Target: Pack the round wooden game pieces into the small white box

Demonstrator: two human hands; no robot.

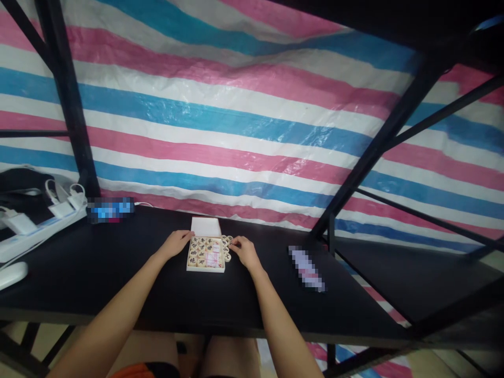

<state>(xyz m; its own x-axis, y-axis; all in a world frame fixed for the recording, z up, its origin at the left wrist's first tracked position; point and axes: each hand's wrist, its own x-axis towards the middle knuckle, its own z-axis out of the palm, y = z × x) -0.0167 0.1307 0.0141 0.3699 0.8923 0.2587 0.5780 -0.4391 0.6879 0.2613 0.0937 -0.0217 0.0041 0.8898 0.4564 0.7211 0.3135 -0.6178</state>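
Note:
A small white box [206,266] lies open on the black table [118,273], its lid [206,227] lying behind it. Several round wooden chess pieces [199,251] with dark characters sit in rows inside the box, and a few more pieces [227,248] lie on the table against its right side. My left hand [177,242] rests at the box's left edge with its fingers bent on the corner. My right hand [244,249] is at the loose pieces, fingertips pinched on one of them.
A white power strip [27,236] with plugged chargers lies at the far left, a white mouse [11,274] in front of it. A blurred object [110,209] sits behind, another [307,269] to the right. Black frame bars [66,100] stand before a striped tarp.

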